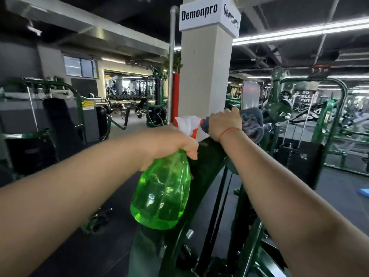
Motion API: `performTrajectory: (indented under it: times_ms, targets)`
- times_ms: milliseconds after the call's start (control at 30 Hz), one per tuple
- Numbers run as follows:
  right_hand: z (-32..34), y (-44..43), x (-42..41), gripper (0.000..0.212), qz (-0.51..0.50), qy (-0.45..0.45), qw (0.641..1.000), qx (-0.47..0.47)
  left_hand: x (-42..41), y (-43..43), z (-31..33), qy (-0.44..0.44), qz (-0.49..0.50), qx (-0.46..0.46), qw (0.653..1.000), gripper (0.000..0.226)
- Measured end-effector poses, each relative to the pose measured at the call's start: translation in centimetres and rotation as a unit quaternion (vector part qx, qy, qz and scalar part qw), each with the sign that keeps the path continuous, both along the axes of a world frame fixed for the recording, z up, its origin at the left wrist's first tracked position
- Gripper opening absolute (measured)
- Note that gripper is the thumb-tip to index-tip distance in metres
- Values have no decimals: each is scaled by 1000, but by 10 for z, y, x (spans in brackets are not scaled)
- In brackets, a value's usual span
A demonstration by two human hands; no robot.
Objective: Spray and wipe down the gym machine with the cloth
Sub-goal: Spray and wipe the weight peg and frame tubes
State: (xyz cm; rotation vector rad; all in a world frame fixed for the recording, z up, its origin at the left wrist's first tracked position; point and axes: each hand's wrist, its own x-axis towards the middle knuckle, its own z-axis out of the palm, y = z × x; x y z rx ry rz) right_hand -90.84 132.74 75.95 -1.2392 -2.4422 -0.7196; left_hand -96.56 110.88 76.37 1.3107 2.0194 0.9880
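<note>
The white pillar (205, 76) with the "Demonpro" sign (201, 14) stands straight ahead. The dark green gym machine (207, 166) rises in front of its base, and its top edge reaches up to the foot of the pillar in this view.

The left hand (171, 144) is below the pillar and a little to its left. Its fingers are curled round the neck of a green see-through spray bottle (161, 192). The bottle hangs tilted, with liquid pooled in its base, and its body lies against the machine's slanted frame. Its white and red trigger head (188, 124) sits right in front of the pillar's base.

The right hand (224, 123) is at the pillar's lower right corner, with a red string (226, 132) round its wrist. It grips a grey cloth (251, 122) bunched on the top of the machine, and the cloth spills out to the right of the pillar. The two hands are close together but not touching, with the trigger head between them.

A metal pipe (171, 66) runs up just left of the pillar, with red padding (175, 96) between the two. More green machines (60, 108) stand farther to the left.
</note>
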Motion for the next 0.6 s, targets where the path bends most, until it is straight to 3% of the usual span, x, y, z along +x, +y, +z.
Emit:
performTrajectory:
  times_ms: [100,233,467,600]
  targets:
    - [2,-3,14,19,45,45,998,-15,-2,5,8,-3,0,11,1000,24]
    - [-6,-23,40,31,125,126,983,-46,-4,9,20,-16,-5,21,1000,55]
    - [-36,-51,88,26,267,272,915,-136,4,22,34,-112,14,140,984,22]
    - [-57,-43,90,34,257,355,891,-114,15,36,39,-92,63,209,971,50]
